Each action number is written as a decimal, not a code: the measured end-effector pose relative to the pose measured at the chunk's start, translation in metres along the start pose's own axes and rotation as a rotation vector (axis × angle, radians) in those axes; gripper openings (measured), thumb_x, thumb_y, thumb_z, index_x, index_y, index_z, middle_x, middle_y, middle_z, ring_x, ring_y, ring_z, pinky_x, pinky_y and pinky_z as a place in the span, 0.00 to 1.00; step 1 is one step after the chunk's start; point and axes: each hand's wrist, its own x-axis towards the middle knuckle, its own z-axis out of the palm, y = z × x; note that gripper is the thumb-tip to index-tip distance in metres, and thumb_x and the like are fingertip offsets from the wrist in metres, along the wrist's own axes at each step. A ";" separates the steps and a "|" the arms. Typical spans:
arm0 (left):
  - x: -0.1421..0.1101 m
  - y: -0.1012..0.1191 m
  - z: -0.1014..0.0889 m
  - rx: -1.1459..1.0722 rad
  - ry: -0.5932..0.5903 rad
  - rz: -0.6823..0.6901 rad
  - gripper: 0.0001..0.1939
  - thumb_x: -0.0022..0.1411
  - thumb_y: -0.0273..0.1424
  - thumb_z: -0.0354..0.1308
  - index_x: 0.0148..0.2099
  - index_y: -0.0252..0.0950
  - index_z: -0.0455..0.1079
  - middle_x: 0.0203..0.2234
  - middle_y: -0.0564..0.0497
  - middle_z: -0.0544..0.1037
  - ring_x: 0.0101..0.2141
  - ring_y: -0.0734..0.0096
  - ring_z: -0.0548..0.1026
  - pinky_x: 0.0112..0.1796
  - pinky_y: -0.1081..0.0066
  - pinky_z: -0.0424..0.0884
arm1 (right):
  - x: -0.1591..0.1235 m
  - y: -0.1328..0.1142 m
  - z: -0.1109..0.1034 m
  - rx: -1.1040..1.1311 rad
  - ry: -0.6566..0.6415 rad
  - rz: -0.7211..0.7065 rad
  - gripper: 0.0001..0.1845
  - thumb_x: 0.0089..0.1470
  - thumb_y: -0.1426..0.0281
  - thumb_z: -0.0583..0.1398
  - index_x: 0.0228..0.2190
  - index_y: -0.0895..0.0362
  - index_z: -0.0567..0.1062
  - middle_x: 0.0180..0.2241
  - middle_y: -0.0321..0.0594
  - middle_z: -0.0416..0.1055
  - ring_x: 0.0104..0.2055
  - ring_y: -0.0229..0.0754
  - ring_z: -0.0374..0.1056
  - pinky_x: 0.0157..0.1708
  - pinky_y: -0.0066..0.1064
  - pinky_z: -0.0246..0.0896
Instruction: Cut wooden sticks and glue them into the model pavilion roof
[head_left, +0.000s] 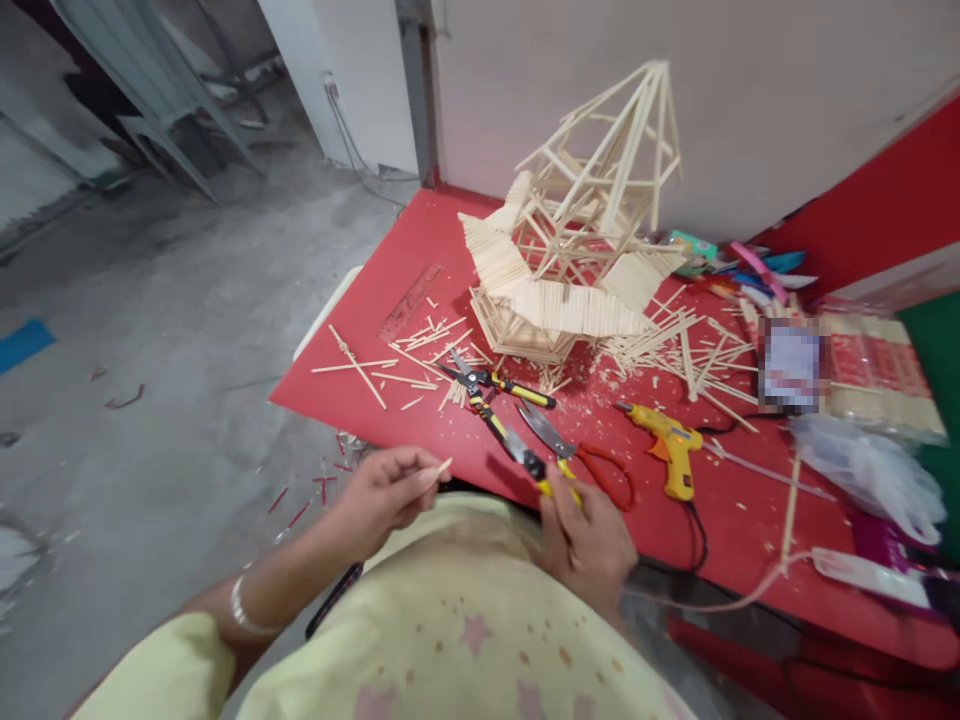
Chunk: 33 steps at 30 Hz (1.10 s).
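My left hand pinches a short piece of wooden stick between thumb and fingertips, over the table's front edge. Yellow-handled cutters are gripped in my right hand, their blades pointing up and left. Just beyond them lie black-and-yellow snips and scissors with red handles. Farther back stands a model built of wooden sticks, with a flared slatted roof and an open pointed frame above. Loose sticks are scattered on both sides of it.
A yellow glue gun lies right of the scissors, its cord trailing off the red table. Packs of sticks and a plastic bag crowd the right side. A clear ruler lies at the left. Behind the table is a wall.
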 end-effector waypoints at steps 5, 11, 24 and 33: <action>0.015 -0.006 0.022 -0.116 0.002 0.036 0.14 0.56 0.38 0.66 0.34 0.33 0.69 0.21 0.54 0.73 0.13 0.88 0.54 0.16 0.79 0.46 | 0.008 -0.013 0.005 0.118 -0.125 -0.143 0.26 0.57 0.71 0.61 0.57 0.47 0.69 0.36 0.42 0.73 0.36 0.40 0.68 0.36 0.30 0.59; 0.017 -0.004 0.031 -0.171 -0.041 0.027 0.12 0.56 0.35 0.66 0.31 0.32 0.68 0.20 0.54 0.73 0.13 0.89 0.55 0.16 0.79 0.44 | 0.001 -0.009 0.012 0.094 -0.186 -0.118 0.23 0.56 0.70 0.62 0.54 0.48 0.72 0.37 0.43 0.74 0.37 0.41 0.68 0.38 0.31 0.58; 0.034 -0.005 0.039 -0.240 -0.016 0.064 0.11 0.59 0.35 0.63 0.35 0.31 0.73 0.20 0.54 0.72 0.13 0.90 0.54 0.15 0.81 0.47 | 0.041 0.019 0.020 -0.221 -0.264 0.092 0.22 0.63 0.65 0.54 0.58 0.50 0.70 0.38 0.46 0.74 0.40 0.46 0.67 0.41 0.35 0.59; 0.058 0.025 0.080 -0.143 -0.002 0.222 0.15 0.52 0.37 0.70 0.36 0.34 0.72 0.25 0.50 0.80 0.27 0.72 0.76 0.31 0.73 0.72 | 0.097 0.023 0.026 0.085 -0.296 0.213 0.17 0.63 0.66 0.54 0.49 0.52 0.77 0.44 0.45 0.76 0.45 0.46 0.68 0.46 0.37 0.60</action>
